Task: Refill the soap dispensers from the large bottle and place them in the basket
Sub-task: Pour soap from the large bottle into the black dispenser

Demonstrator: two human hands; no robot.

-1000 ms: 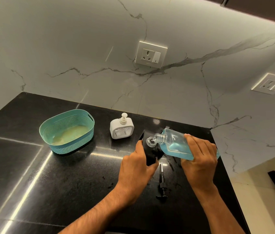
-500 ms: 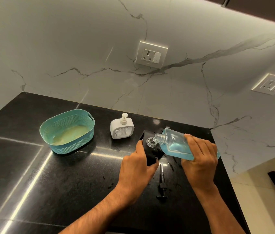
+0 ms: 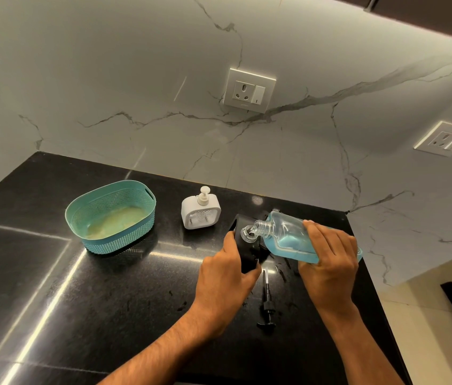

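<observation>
both hands (image 3: 226,276) gripping dispenser (image 3: 244,245), bottle (image 3: 288,237)

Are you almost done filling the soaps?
Not yet. The black dispenser has its pump off and lying on the counter; the left hand holds it while the right hand tips the bottle into it. The white dispenser stands capped, and the basket holds no dispensers.

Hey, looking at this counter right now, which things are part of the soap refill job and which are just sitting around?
Part of the job:
large bottle, tipped by the right hand
black dispenser, held by the left hand
black pump, lying on the counter
white dispenser
teal basket

Just there:
wall socket
second socket
</observation>
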